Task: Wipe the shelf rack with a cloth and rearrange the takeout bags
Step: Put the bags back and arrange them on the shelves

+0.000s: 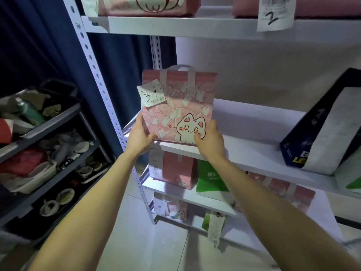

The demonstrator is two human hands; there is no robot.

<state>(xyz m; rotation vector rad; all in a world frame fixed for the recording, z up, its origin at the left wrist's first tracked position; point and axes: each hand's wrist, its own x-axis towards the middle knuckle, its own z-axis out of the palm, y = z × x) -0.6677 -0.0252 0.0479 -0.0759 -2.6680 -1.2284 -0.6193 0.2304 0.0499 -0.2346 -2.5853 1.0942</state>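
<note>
Left hand [139, 136] and right hand [210, 140], frame centre, clasp pink cat-print takeout bag [177, 106] by lower corners, upright, probably for seating on white shelf [244, 153].

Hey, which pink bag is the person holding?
The pink bag with the slip marked 34, upright at the left end of the middle shelf. The left hand and right hand grip its lower corners; the other pink bags sit untouched.
</note>
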